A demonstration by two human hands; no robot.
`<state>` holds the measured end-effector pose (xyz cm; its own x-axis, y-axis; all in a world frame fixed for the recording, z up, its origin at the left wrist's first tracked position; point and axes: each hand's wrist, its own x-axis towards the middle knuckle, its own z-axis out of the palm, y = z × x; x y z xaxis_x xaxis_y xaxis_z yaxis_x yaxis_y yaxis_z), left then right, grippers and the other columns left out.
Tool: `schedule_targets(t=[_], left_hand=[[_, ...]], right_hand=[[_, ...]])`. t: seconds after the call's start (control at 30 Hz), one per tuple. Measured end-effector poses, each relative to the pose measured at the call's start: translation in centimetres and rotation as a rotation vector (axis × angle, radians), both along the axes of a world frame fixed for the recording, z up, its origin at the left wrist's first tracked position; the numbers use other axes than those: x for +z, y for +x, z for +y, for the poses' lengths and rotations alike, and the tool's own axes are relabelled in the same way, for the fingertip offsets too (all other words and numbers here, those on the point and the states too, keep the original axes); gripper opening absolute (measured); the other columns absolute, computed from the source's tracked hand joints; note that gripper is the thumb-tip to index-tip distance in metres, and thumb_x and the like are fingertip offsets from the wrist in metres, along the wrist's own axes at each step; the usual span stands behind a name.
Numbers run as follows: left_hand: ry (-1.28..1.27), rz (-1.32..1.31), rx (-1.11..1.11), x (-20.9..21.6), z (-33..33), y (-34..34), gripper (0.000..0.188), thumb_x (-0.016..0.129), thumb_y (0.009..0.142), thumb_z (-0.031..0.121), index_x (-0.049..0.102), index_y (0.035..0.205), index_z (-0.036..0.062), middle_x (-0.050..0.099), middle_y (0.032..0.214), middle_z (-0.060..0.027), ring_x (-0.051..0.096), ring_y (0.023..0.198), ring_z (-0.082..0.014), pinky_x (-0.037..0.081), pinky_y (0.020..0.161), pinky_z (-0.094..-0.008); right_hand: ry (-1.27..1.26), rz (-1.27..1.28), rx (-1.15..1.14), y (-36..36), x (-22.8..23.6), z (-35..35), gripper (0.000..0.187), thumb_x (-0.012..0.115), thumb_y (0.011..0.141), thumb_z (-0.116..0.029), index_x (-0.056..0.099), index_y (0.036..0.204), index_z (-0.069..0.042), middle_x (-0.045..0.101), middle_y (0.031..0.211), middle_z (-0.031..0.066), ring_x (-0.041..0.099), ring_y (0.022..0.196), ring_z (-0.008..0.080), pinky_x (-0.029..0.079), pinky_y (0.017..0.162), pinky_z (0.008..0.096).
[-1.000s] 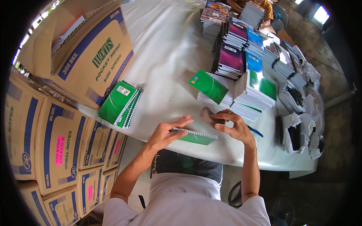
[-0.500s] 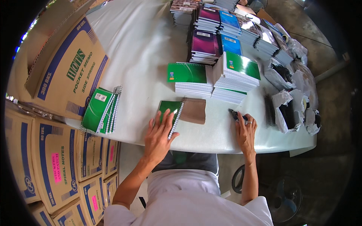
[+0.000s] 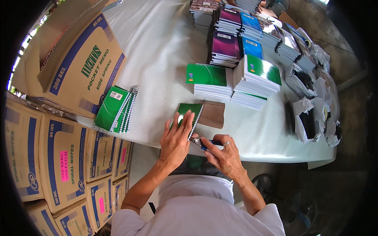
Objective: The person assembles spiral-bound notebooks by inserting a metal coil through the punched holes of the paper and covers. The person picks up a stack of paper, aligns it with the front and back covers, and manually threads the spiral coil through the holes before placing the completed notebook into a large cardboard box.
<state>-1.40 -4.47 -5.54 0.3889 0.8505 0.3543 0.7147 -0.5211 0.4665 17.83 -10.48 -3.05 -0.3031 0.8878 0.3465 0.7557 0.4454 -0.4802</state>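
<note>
A green spiral notebook (image 3: 188, 109) lies near the table's front edge, its wire coil (image 3: 195, 120) along the right side. My left hand (image 3: 176, 137) rests flat on the cover with the fingers stretched out, hiding its lower part. Blue-handled pliers (image 3: 205, 144) are gripped in my right hand (image 3: 223, 155). Their jaws are at the bottom end of the coil, close to my left thumb; whether they bite the wire is too small to tell. Partly tucked beside the coil lies a flat brown piece (image 3: 212, 115), like cardboard.
Green-covered notebook stacks (image 3: 212, 91) stand beyond, with purple (image 3: 225, 45) and blue notebooks (image 3: 252, 48) behind. Wrapped black coils (image 3: 307, 122) lie at right. A fanned green notebook pile (image 3: 112, 108) sits at left by a large carton (image 3: 78, 67); more cartons (image 3: 65, 157) are stacked below.
My right hand has brought the pliers leftward from the table's right side to the notebook's coil end. My left hand stays on the notebook. The whole view has shifted slightly.
</note>
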Motion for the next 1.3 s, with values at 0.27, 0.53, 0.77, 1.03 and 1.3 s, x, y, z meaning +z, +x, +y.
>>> schedule_targets(t=[0.27, 0.53, 0.77, 1.03, 1.3], left_hand=[[0.042, 0.112, -0.016, 1.9, 0.2, -2.2, 0.075, 0.073, 0.082, 0.009, 0.042, 0.15, 0.0123, 0.052, 0.148, -0.0047, 0.047, 0.136, -0.0364, 0.035, 0.109, -0.0559], [0.167, 0.15, 0.147, 8.7, 4.6, -17.1, 0.073, 0.074, 0.079, 0.011, 0.05, 0.146, 0.0234, 0.048, 0.152, 0.0017, 0.035, 0.145, -0.0332, 0.026, 0.116, -0.055], [-0.214, 0.356, 0.062, 8.6, 5.6, -21.8, 0.101, 0.088, 0.054, 0.028, 0.05, 0.146, 0.0181, 0.037, 0.159, -0.003, 0.017, 0.151, -0.0399, 0.011, 0.12, -0.0591], [0.26, 0.178, -0.016, 6.2, 6.7, -8.4, 0.058, 0.075, 0.082, 0.018, 0.059, 0.139, 0.0182, 0.041, 0.156, -0.0045, 0.025, 0.147, -0.0428, 0.023, 0.113, -0.0649], [0.103, 0.012, -0.1, 0.8, 7.2, -6.6, 0.053, 0.072, 0.085, 0.012, 0.06, 0.137, 0.0166, 0.04, 0.156, -0.0072, 0.023, 0.147, -0.0448, 0.025, 0.112, -0.0653]], right_hand=[[-0.671, 0.406, 0.2, 0.8, 3.7, 2.8, 0.031, 0.056, 0.1, -0.016, 0.064, 0.124, 0.002, 0.065, 0.097, 0.0152, 0.06, 0.088, 0.0241, 0.05, 0.078, 0.0346], [-0.124, -0.063, -0.365, 9.7, -0.2, 2.9, 0.033, 0.061, 0.094, -0.005, 0.063, 0.127, -0.005, 0.059, 0.098, 0.0162, 0.059, 0.086, 0.0329, 0.049, 0.079, 0.0412], [0.141, -0.294, -0.309, 9.5, 0.5, 4.8, 0.044, 0.078, 0.08, -0.012, 0.067, 0.122, -0.01, 0.057, 0.13, 0.0126, 0.052, 0.121, 0.0352, 0.044, 0.099, 0.045], [0.11, -0.455, 0.272, -1.4, 4.0, 21.1, 0.051, 0.081, 0.073, -0.013, 0.066, 0.123, -0.014, 0.057, 0.132, 0.0055, 0.046, 0.126, 0.0275, 0.042, 0.102, 0.0421], [-0.322, -0.563, 0.412, 1.2, 4.9, 25.2, 0.056, 0.085, 0.065, -0.005, 0.065, 0.118, -0.01, 0.054, 0.133, 0.0057, 0.05, 0.121, 0.0279, 0.045, 0.106, 0.0407]])
